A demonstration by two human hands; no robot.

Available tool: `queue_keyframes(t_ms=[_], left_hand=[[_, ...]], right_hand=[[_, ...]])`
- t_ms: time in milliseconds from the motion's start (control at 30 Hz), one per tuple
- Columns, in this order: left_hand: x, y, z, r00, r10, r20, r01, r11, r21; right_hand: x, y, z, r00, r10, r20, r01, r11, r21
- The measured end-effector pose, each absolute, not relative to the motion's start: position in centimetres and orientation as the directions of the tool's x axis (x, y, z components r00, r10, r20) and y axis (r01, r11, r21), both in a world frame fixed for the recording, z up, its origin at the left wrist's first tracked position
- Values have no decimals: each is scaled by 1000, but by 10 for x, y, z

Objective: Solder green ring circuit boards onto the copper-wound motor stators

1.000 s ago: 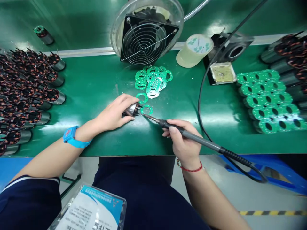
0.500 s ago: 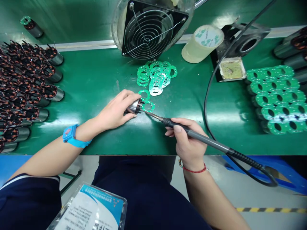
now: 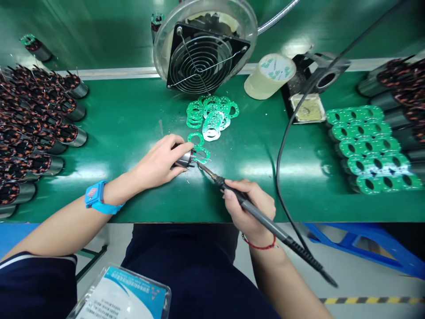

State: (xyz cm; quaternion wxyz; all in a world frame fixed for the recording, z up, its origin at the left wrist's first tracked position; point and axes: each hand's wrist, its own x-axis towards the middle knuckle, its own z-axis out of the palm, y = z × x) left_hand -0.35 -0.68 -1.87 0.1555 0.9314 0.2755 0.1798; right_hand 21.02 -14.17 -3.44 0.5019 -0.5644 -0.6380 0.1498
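Note:
My left hand (image 3: 162, 160) is closed round a motor stator (image 3: 183, 160) that lies on its side on the green bench, its wire ends facing right. In my right hand (image 3: 250, 208) is a soldering iron (image 3: 245, 204), gripped like a pen. Its tip is right by the stator's wire end; whether they touch I cannot tell. Just beyond that end lie two green ring-shaped circuit boards (image 3: 195, 139). A loose heap of more such boards (image 3: 212, 116) sits farther back.
A caged fan (image 3: 199, 71) stands behind the heap. To its right are a tape roll (image 3: 269, 76) and an iron stand with a sponge tray (image 3: 307, 108). Bare stators (image 3: 49, 133) crowd the left; board-topped stators (image 3: 368, 146) fill the right. The iron's cable (image 3: 280, 150) crosses the bench.
The soldering iron has swung to a steeper angle, with my right hand shifted left and its tip still at the stator's wire end. The whole view has shifted slightly; my left hand keeps its hold.

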Motion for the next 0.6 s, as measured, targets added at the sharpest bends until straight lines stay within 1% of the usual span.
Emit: queue_keyframes(t_ms=[33,100,200,267,333,467,533,600], left_hand=[[-4,-7,-19,783,571,247,460,-799,388],[-4,-7,-18,781,579,236,470,-792,389],[-4,-8,-17,776,591,221,482,-782,395],[-4,-8,-16,776,594,214,485,-778,400],[-4,-8,-15,778,593,210,483,-777,404],[-3,-8,-16,778,595,201,484,-772,413],[-3,-8,-16,778,596,200,482,-770,419],[-3,-8,-16,778,597,198,480,-767,425]], right_hand=[[210,-142,-34,138,868,478,573,323,-753],[211,-144,-36,199,865,461,539,296,-788],[214,-146,-38,321,876,360,432,203,-879],[216,-147,-39,327,897,297,407,150,-901],[216,-146,-38,297,916,269,427,125,-895],[214,-144,-35,243,919,311,484,163,-860],[212,-143,-33,192,903,385,532,234,-814],[209,-142,-31,104,878,466,594,321,-737]])
